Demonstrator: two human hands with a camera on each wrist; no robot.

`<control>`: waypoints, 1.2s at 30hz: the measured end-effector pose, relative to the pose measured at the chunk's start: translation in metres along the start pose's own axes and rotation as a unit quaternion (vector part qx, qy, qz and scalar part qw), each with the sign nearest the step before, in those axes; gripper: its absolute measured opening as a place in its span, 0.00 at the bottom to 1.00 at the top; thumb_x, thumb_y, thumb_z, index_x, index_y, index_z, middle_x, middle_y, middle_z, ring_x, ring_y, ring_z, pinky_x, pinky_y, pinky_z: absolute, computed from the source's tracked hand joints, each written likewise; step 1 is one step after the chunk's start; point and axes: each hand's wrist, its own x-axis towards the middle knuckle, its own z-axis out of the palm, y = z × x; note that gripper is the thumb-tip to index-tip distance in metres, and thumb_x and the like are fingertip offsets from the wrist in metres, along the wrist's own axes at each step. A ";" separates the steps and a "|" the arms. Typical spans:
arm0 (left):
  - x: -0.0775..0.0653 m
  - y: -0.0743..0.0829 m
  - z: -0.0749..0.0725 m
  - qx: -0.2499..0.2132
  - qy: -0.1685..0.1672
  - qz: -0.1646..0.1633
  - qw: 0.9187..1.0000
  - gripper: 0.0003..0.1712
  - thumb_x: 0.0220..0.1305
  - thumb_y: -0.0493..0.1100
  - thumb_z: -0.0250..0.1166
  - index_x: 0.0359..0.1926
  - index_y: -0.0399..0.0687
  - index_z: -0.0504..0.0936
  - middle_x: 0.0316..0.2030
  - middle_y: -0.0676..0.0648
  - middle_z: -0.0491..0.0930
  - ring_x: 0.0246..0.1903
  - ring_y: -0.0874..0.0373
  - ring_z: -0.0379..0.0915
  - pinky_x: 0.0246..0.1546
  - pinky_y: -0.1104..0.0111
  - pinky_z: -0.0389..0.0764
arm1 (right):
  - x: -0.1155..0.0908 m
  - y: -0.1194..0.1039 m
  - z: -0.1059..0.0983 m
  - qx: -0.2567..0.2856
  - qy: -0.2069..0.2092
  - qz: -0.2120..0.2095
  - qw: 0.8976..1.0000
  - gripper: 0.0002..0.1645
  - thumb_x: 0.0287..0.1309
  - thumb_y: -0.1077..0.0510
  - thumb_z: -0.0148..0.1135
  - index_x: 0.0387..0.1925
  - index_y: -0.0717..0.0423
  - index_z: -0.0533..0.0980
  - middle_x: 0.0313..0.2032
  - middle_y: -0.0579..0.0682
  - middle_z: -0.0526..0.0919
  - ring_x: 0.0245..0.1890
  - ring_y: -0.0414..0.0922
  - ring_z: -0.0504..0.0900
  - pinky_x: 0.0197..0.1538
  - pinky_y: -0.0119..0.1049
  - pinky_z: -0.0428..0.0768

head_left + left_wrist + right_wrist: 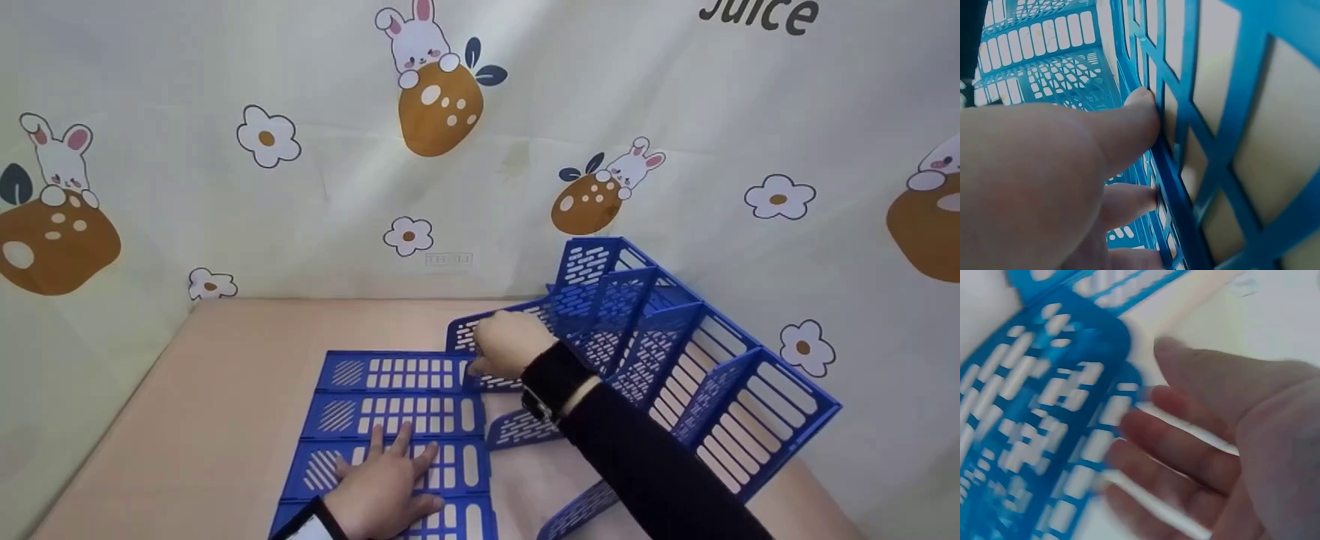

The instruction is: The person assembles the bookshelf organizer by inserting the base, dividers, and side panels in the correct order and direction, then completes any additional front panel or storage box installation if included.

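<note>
A flat blue plastic lattice panel of joined sections (330, 442) lies on the table. My left hand (386, 480) rests on it with spread fingers; in the left wrist view its thumb (1143, 115) touches the lattice. To the right stands a blue plastic file rack (705, 307) with several perforated dividers (525, 427). My right hand (514, 345) is at the panel's far right corner, beside the rearmost divider. In the right wrist view, its fingers (1179, 444) are loosely bent near a perforated divider (1100, 332), with nothing visibly gripped; that view is blurred.
The light tabletop (172, 420) extends to the left of the panel. Behind it hangs a pale cloth (322, 202) printed with rabbits, fruit and flowers. The rack's slatted side (750, 435) reaches toward the table's right edge.
</note>
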 end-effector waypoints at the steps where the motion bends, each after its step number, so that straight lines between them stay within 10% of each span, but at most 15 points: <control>1: 0.000 0.000 0.000 -0.001 -0.004 -0.004 1.000 0.43 0.58 0.73 0.65 0.73 0.70 0.70 0.80 0.41 0.53 0.75 0.21 0.35 0.49 0.13 0.42 | -0.008 -0.001 -0.001 -0.008 -0.029 0.003 1.000 0.20 0.44 0.39 0.81 0.24 0.49 0.84 0.25 0.43 0.87 0.27 0.45 0.84 0.38 0.43 0.85; 5: 0.000 0.000 0.000 -0.009 -0.005 -0.007 1.000 0.43 0.59 0.72 0.66 0.73 0.69 0.70 0.80 0.41 0.52 0.76 0.22 0.34 0.49 0.13 0.43 | -0.031 -0.006 0.002 -0.047 -0.115 -0.017 0.992 0.12 0.42 0.44 0.83 0.22 0.42 0.86 0.24 0.38 0.87 0.26 0.42 0.83 0.39 0.41 0.86; 11: 0.000 0.001 -0.002 -0.021 0.002 -0.007 1.000 0.43 0.59 0.70 0.67 0.73 0.66 0.71 0.79 0.39 0.53 0.75 0.20 0.34 0.49 0.13 0.41 | -0.036 -0.006 0.010 -0.117 -0.059 -0.077 0.988 0.04 0.51 0.54 0.76 0.25 0.40 0.88 0.25 0.38 0.89 0.23 0.40 0.82 0.36 0.37 0.86; 18: -0.001 0.003 0.000 -0.026 -0.003 -0.011 1.000 0.43 0.58 0.71 0.68 0.72 0.69 0.71 0.79 0.41 0.54 0.75 0.21 0.34 0.50 0.13 0.41 | -0.034 -0.003 0.009 -0.104 -0.102 -0.080 0.986 0.05 0.47 0.56 0.77 0.24 0.39 0.88 0.25 0.37 0.88 0.25 0.39 0.83 0.39 0.38 0.86; 26: -0.004 0.003 -0.002 -0.022 0.016 0.003 1.000 0.42 0.59 0.70 0.67 0.73 0.66 0.71 0.79 0.39 0.56 0.75 0.21 0.37 0.49 0.13 0.42 | -0.025 -0.002 0.013 -0.153 -0.003 -0.068 0.986 0.03 0.49 0.56 0.77 0.26 0.46 0.87 0.23 0.42 0.87 0.24 0.43 0.82 0.38 0.41 0.86; 36: -0.003 0.006 -0.001 -0.021 0.020 0.000 1.000 0.42 0.59 0.69 0.67 0.72 0.64 0.72 0.78 0.38 0.55 0.74 0.20 0.38 0.47 0.12 0.43 | -0.022 -0.014 0.020 -0.179 0.009 -0.077 0.981 0.04 0.51 0.54 0.77 0.30 0.47 0.88 0.26 0.42 0.88 0.26 0.42 0.84 0.40 0.39 0.87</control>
